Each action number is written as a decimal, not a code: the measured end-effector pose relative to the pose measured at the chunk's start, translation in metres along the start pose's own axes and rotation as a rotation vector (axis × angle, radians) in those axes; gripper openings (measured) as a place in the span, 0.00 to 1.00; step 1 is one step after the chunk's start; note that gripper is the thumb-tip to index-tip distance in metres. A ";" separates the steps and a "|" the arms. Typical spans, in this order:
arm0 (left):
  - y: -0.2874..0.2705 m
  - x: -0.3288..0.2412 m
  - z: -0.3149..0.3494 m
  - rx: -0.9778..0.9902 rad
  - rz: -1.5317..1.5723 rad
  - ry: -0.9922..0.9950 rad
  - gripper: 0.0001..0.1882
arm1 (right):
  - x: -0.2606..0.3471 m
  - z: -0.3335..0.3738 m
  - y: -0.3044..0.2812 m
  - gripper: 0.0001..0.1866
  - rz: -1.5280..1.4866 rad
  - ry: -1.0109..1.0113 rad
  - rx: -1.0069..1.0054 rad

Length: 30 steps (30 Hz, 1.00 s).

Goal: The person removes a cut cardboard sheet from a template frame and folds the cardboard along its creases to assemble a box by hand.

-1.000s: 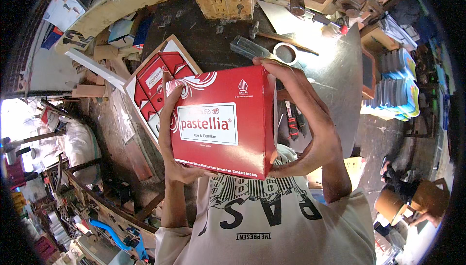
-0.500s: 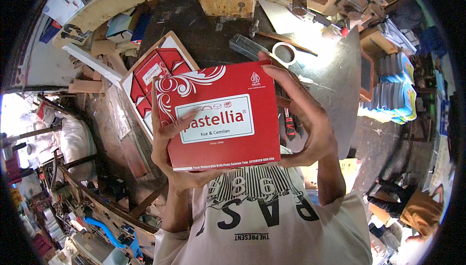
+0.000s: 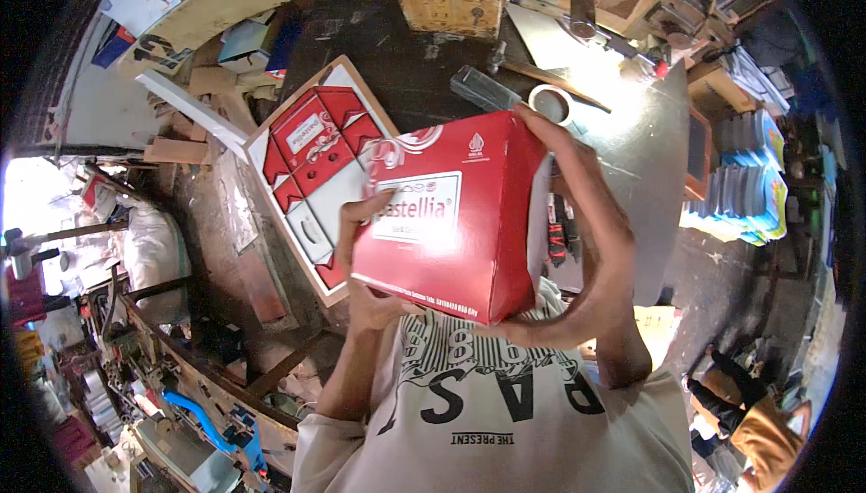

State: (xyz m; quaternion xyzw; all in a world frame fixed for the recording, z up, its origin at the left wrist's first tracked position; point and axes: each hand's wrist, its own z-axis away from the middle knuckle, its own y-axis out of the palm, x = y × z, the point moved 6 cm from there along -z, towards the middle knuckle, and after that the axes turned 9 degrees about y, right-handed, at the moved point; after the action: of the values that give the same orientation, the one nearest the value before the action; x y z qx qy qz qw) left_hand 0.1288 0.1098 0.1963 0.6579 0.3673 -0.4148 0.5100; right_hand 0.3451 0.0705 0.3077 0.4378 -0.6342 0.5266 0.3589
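Note:
A red cardboard box (image 3: 442, 263) with a white label and white scrollwork is held up in front of my chest, between both hands. At its left side my left hand (image 3: 365, 290) grips it, the thumb lying over the label and fingers under the bottom edge. My right hand (image 3: 600, 231) arches round the right side, fingertips at the top corner and thumb at the bottom corner. That right side of the box is now turned partly into view. Behind the box a wooden-framed die board (image 3: 316, 231) carries a flat red-and-white box blank, partly hidden by the box.
On the dark table lie a roll of tape (image 3: 548, 107), a grey block (image 3: 484, 88) and a wooden-handled tool (image 3: 559, 82). Stacks of blue-edged packs (image 3: 740, 177) stand at the right. A person in brown (image 3: 767, 430) is at the lower right. A wooden box (image 3: 446, 1) sits at the far edge.
The box has shifted right and turned, so its right side shows and its front angles left. Both hands moved with it, keeping hold. More of the die board is uncovered.

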 end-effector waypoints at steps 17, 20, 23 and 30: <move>0.022 0.009 0.005 0.133 0.223 0.008 0.61 | 0.040 -0.004 -0.003 0.63 0.237 -0.166 -0.136; 0.020 0.006 0.005 0.109 0.185 0.020 0.61 | 0.039 -0.004 -0.003 0.63 0.221 -0.180 -0.147; 0.011 0.005 0.003 0.109 0.043 0.057 0.60 | 0.033 -0.004 -0.003 0.65 0.232 -0.105 -0.113; 0.016 -0.032 -0.006 0.184 -0.304 0.338 0.54 | -0.028 0.003 -0.002 0.72 -0.386 0.072 -0.095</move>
State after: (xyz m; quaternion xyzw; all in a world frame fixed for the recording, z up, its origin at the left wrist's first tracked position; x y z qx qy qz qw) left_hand 0.1319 0.1100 0.2322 0.6987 0.5028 -0.4029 0.3108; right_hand 0.3566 0.0727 0.2823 0.5147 -0.5494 0.4328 0.4959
